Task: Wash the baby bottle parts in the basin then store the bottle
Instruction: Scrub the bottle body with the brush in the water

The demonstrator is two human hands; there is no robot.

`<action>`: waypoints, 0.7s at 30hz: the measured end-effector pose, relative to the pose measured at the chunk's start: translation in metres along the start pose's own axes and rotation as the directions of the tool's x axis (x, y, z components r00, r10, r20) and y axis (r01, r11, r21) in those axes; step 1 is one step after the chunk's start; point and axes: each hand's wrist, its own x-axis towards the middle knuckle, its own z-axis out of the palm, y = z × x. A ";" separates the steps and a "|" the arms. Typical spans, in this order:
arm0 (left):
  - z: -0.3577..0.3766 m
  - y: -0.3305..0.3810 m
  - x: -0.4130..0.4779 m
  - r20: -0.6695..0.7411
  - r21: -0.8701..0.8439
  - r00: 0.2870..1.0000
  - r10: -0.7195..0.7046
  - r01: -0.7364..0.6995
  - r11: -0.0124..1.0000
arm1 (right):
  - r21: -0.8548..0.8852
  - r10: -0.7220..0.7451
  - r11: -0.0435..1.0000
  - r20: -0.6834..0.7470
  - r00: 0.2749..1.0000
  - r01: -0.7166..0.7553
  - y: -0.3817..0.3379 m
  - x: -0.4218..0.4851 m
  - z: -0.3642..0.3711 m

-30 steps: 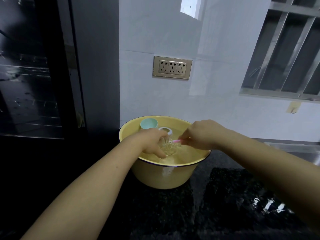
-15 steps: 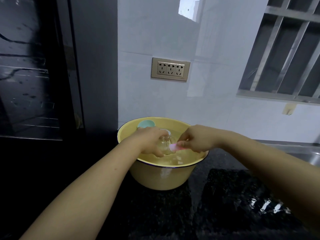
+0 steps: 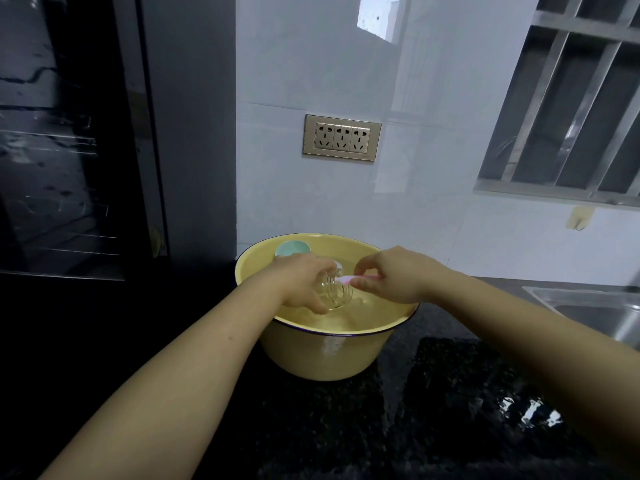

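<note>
Clear baby bottle: above water inside yellow basin, tilted, mouth toward right.
Left hand: fingers curled round bottle body.
Pink brush: head at bottle mouth, handle roughly along bottle long axis.
Right hand: pinches handle, just right of mouth.
Judgement: scrub stroke follows that axis.
Basin stands on black counter.

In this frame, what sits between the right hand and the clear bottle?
In the head view, a pink brush bridges that gap: the right hand pinches its handle, and its tip meets the clear bottle held by the left hand.
</note>
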 end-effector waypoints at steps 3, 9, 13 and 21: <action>0.001 -0.001 0.001 -0.004 0.006 1.000 0.009 -0.009 1.000 | -0.160 -0.019 0.987 0.002 1.000 0.019 -0.003 0.000 0.004; -0.001 0.004 -0.001 0.001 0.063 1.000 -0.010 0.010 0.998 | -0.342 0.026 0.940 0.101 0.995 0.010 -0.010 0.003 -0.004; -0.001 0.005 -0.001 0.025 0.072 0.999 -0.023 0.022 0.997 | -0.508 -0.035 0.859 0.064 0.997 0.062 -0.010 -0.001 -0.014; 0.000 0.004 0.000 0.166 0.132 0.980 -0.113 0.091 0.987 | -0.481 -0.115 0.872 -0.011 0.993 0.096 0.008 -0.013 -0.027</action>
